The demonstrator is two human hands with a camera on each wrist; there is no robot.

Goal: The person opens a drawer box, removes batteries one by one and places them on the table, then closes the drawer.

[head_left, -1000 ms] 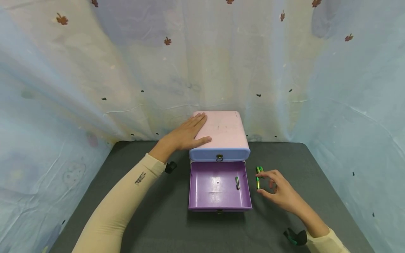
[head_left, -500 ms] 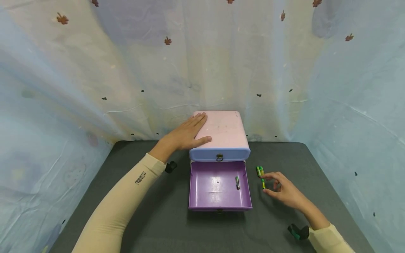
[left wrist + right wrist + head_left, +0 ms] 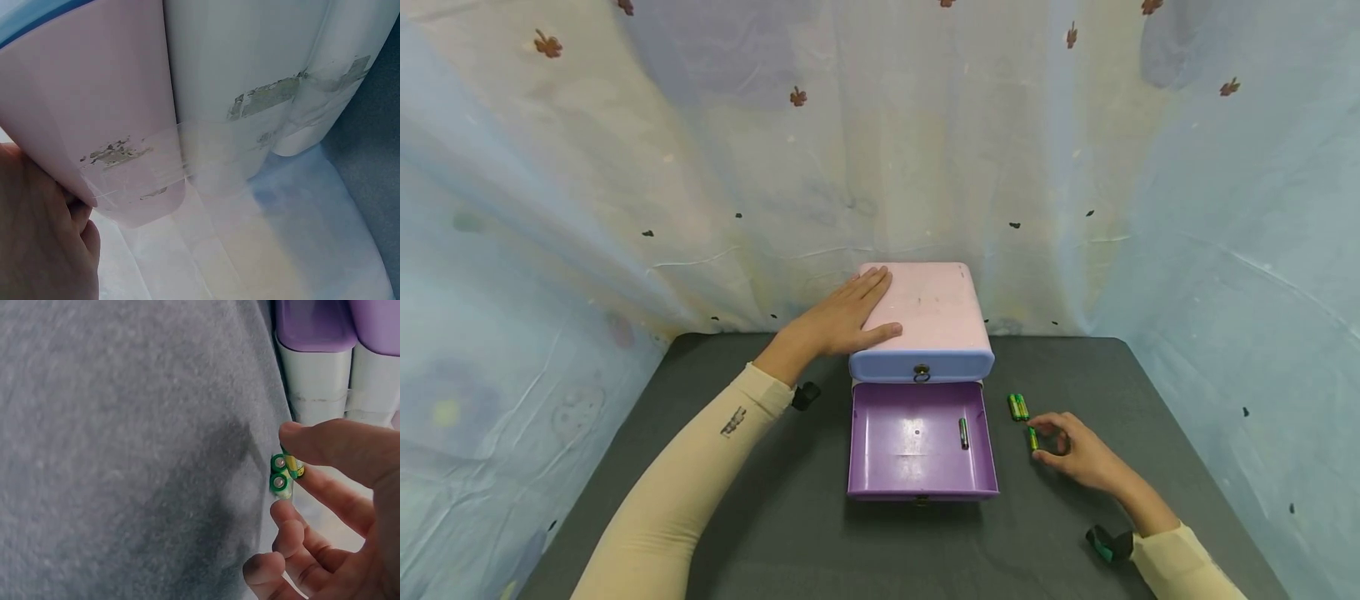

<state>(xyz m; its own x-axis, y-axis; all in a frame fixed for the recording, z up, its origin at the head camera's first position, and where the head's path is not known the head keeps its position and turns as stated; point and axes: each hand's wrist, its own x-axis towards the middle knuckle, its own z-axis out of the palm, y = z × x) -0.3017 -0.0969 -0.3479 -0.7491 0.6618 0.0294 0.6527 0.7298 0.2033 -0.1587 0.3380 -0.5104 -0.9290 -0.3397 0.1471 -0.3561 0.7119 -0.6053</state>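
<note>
In the head view my left hand (image 3: pixel 842 318) rests flat on the pink top of a small drawer cabinet (image 3: pixel 928 308), fingers spread over its left edge. My right hand (image 3: pixel 1078 454), right of the cabinet, pinches a green-and-yellow battery (image 3: pixel 1033 439) by its ends between thumb and index finger. Just beyond it two matching batteries (image 3: pixel 1018 407) lie side by side on the table; the right wrist view shows the ends of this pair (image 3: pixel 279 472) past the thumb. A single battery (image 3: pixel 964 433) lies in the pulled-out purple drawer (image 3: pixel 887 467), near its right wall.
The dark grey table (image 3: pixel 760 533) carries the cabinet near its back edge. Above the purple drawer is a closed blue drawer front (image 3: pixel 887 367) with a ring pull (image 3: pixel 921 374). A patterned curtain (image 3: pixel 887 167) hangs behind and at both sides.
My right hand has shifted to the right with the battery, away from the drawer, so the pair of batteries shows fully. The left hand has stayed on the cabinet.
</note>
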